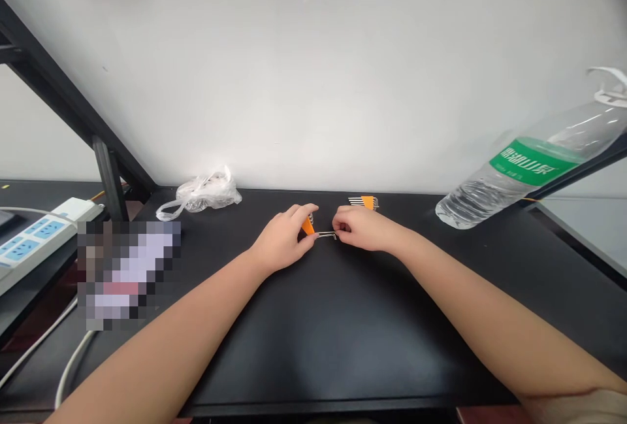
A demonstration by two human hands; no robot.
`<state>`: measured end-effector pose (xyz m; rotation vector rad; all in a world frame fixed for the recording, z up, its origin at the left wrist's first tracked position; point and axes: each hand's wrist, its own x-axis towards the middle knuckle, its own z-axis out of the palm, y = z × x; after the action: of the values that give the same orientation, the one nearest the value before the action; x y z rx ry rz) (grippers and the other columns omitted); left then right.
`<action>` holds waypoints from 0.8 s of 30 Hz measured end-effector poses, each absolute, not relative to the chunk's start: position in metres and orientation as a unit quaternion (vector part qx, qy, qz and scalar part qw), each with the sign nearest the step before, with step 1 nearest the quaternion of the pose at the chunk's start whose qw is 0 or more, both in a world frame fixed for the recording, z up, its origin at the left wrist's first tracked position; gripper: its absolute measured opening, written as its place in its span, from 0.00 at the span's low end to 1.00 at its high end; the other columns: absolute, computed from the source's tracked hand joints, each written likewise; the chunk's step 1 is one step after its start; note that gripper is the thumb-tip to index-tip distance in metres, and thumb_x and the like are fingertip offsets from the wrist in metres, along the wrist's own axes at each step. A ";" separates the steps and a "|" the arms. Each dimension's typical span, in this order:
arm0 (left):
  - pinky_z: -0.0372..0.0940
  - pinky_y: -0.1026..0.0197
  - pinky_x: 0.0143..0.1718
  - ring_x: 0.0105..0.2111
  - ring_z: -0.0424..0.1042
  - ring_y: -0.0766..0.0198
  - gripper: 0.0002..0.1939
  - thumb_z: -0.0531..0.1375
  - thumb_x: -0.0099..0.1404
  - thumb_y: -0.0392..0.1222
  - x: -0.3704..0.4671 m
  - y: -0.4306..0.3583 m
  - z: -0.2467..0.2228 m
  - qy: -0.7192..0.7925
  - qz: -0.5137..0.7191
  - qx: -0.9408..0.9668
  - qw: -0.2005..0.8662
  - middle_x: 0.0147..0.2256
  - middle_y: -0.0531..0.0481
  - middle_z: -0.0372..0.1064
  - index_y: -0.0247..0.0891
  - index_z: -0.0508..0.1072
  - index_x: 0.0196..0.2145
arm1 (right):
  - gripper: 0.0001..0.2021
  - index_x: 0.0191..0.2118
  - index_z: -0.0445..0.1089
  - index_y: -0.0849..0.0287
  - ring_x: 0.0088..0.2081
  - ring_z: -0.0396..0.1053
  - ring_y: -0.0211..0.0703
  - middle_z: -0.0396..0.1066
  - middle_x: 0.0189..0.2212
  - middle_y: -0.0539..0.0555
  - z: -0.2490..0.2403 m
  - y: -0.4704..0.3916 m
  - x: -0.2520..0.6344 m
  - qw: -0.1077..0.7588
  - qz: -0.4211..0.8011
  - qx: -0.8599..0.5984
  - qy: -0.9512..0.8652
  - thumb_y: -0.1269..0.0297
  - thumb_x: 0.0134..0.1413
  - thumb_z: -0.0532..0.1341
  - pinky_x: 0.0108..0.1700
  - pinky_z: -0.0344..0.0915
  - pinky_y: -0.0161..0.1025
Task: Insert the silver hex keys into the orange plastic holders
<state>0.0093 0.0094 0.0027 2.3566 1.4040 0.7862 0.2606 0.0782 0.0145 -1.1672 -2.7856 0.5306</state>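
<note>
Near the middle of the black table, my left hand (283,236) is closed around an orange hex key holder (307,225), with part of it hidden by the fingers. A thin metal hex key (326,234) reaches from the left thumb towards my right hand (362,227), its short bent end at the right fingertips. The right fingers are pinched together at that bent end. Just behind the right hand lies a second orange hex key holder (367,202) with several silver keys in it.
A large water bottle (533,159) with a green label stands at the right. A crumpled clear plastic bag (208,192) lies at the back left. Farther left are a pixelated item (130,274), a white power strip (44,234) and cables. A pale wall (304,84) rises behind the table (313,339).
</note>
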 end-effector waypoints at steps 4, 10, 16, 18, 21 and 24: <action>0.70 0.50 0.50 0.42 0.75 0.56 0.30 0.62 0.69 0.44 0.009 0.011 0.000 0.500 0.273 0.810 0.139 0.52 0.47 0.73 0.46 0.61 0.66 | 0.08 0.26 0.67 0.56 0.26 0.64 0.41 0.71 0.29 0.54 0.017 0.071 0.261 -0.009 0.134 -0.447 -0.885 0.71 0.49 0.66 0.27 0.53 0.39; 0.70 0.52 0.48 0.45 0.75 0.56 0.30 0.62 0.69 0.45 0.008 0.013 0.000 0.501 0.279 0.806 0.147 0.53 0.46 0.74 0.45 0.60 0.66 | 0.06 0.31 0.64 0.55 0.31 0.65 0.41 0.71 0.29 0.50 0.032 0.065 0.257 0.073 0.181 -0.364 -0.910 0.73 0.54 0.60 0.31 0.56 0.37; 0.72 0.54 0.45 0.43 0.76 0.57 0.28 0.61 0.70 0.46 0.008 0.011 0.002 0.488 0.282 0.811 0.157 0.50 0.47 0.74 0.45 0.61 0.65 | 0.05 0.32 0.65 0.56 0.32 0.65 0.41 0.70 0.30 0.51 0.035 0.063 0.251 0.133 0.170 -0.332 -0.918 0.72 0.58 0.57 0.35 0.58 0.38; 0.72 0.54 0.45 0.43 0.76 0.57 0.29 0.61 0.69 0.46 0.008 0.011 0.001 0.487 0.281 0.812 0.157 0.50 0.47 0.74 0.45 0.61 0.65 | 0.06 0.32 0.65 0.56 0.33 0.65 0.41 0.70 0.30 0.51 0.033 0.062 0.251 0.138 0.172 -0.327 -0.919 0.72 0.58 0.58 0.35 0.58 0.38; 0.72 0.54 0.44 0.43 0.76 0.57 0.29 0.61 0.69 0.46 0.008 0.011 0.001 0.486 0.278 0.813 0.158 0.50 0.47 0.74 0.45 0.61 0.65 | 0.06 0.31 0.65 0.56 0.32 0.65 0.41 0.70 0.30 0.51 0.033 0.062 0.252 0.146 0.170 -0.326 -0.918 0.72 0.59 0.58 0.35 0.58 0.38; 0.72 0.54 0.43 0.43 0.76 0.57 0.29 0.62 0.69 0.46 0.007 0.011 0.001 0.484 0.278 0.814 0.162 0.50 0.47 0.74 0.45 0.62 0.65 | 0.06 0.31 0.65 0.56 0.32 0.65 0.41 0.69 0.30 0.51 0.036 0.060 0.251 0.146 0.166 -0.324 -0.920 0.72 0.59 0.57 0.35 0.58 0.38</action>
<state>0.0072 0.0112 0.0008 2.3221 1.3812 0.7939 0.2511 0.0601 0.0357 -0.9321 -2.6487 0.4791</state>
